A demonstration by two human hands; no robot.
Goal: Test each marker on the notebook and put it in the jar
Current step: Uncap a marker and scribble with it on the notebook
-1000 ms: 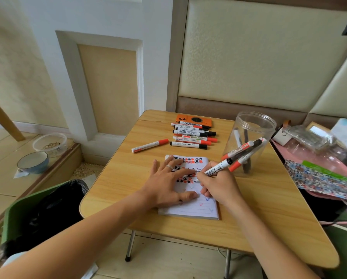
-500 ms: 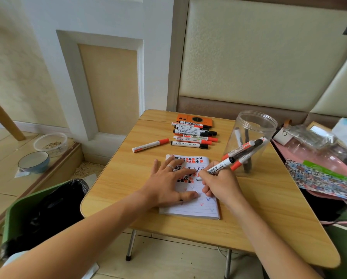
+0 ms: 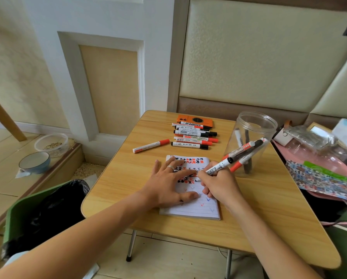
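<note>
Jar (image 3: pixel 251 143) first: clear plastic, round, wide open mouth, standing on the far right part of the wooden table (image 3: pixel 259 214), just past the notebook. You can see through the wall that two markers (image 3: pixel 242 141) are leaning inside it, one whitish and one darker.

Notebook (image 3: pixel 196 208) lies flat near the middle of the table, lined white pages, top half packed with black and red scribbles and a few small coloured ticks lower down. Left hand (image 3: pixel 168 186) lies flat on the page, fingers spread and straight, ring on one finger, pressing the paper down. Right hand (image 3: pixel 218 184) has its fingers curled round a bunch of markers (image 3: pixel 241 156), three I think, white barrels with black and red parts, sticking up and out toward the jar. One of them points down at the page by the fingertips, but whether the tip actually touches the paper I can't tell.

Behind the notebook there's a row of untested markers (image 3: pixel 192 135) lying side by side, caps red or black, partly on top of an orange phone (image 3: pixel 194 119). One red-capped marker (image 3: pixel 150 146) lies alone to their left, tilted.

Off the table on the left: a green bin (image 3: pixel 17 210) with a crinkly black liner, a blue bowl (image 3: pixel 34 162) and a clear tub (image 3: pixel 52 143) with some grainy stuff in it on the floor.
</note>
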